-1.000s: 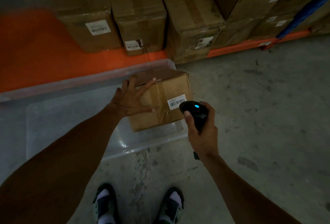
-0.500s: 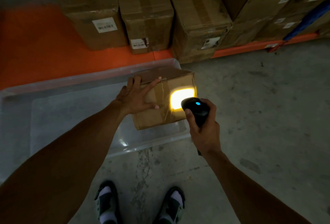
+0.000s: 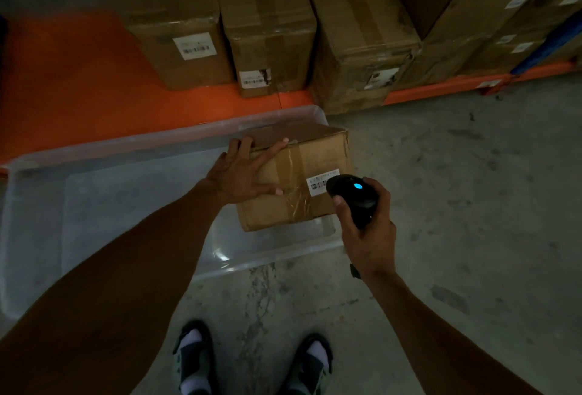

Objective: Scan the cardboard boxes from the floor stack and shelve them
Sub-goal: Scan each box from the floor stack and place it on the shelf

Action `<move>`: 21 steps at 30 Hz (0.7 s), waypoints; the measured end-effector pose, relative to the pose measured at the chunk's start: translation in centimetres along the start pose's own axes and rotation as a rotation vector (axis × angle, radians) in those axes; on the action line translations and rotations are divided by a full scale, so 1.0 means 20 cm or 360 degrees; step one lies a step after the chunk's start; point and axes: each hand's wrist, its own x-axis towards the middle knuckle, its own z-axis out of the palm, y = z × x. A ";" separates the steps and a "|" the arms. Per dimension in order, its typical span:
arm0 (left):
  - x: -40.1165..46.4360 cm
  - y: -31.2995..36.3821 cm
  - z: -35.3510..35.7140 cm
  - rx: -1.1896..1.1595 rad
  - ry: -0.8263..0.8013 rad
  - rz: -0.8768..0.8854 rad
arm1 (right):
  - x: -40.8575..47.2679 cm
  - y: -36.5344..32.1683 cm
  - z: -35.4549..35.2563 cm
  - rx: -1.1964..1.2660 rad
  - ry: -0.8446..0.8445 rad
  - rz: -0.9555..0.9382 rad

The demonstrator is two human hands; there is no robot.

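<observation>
1. The left hand [image 3: 242, 174] reaches forward with the arm stretched out, its fingers straight and spread across the near-left upper edge of the small brown taped cardboard box [image 3: 296, 180]; the fingertips lie over the top edge and the thumb presses on the front face, so the grip is flat and released, not curled round anything.
2. The right hand [image 3: 367, 231] is held lower right of the box, its grip clenched round the black handheld barcode scanner [image 3: 354, 198], thumb along the scanner's left side.
3. The scanner's head shows a small lit blue dot and sits just in front of the white barcode label [image 3: 319, 182] on the box's front face, covering the label's right end.
4. The small box rests in the far right corner of a clear plastic storage bin [image 3: 132, 155] on the grey concrete floor [image 3: 456, 205].
5. Behind the bin, large brown cardboard boxes [image 3: 267, 26] with white labels stand side by side on an orange low shelf [image 3: 63, 80].
6. The scanner's handle is mostly hidden inside the right hand; only a dark tip shows below the wrist.
7. The label print is too small to read, and the scene is dim.
8. Two feet in sandals and white socks [image 3: 252, 363] are cut off by the bottom edge.
</observation>
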 end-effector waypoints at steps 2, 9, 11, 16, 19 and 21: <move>-0.01 0.00 0.02 0.0014 0.0023 0.0013 | -0.01 -0.01 0.02 0.0003 0.0021 0.0007; -0.06 0.02 0.10 0.0085 0.0135 0.0065 | -0.04 -0.02 0.07 -0.0041 -0.0081 -0.0022; -0.07 0.02 0.11 0.0084 0.0157 0.0072 | -0.06 -0.01 0.08 -0.0044 -0.0075 -0.0027; -0.11 0.04 0.17 0.0162 0.0245 0.0106 | -0.14 0.02 0.10 -0.0021 -0.0045 -0.0024; -0.14 0.07 0.25 0.0248 0.0347 0.0135 | -0.21 0.05 0.12 -0.0019 0.0036 -0.0033; -0.18 0.09 0.31 0.0270 0.0387 0.0148 | -0.26 0.06 0.14 -0.0001 0.0083 -0.0027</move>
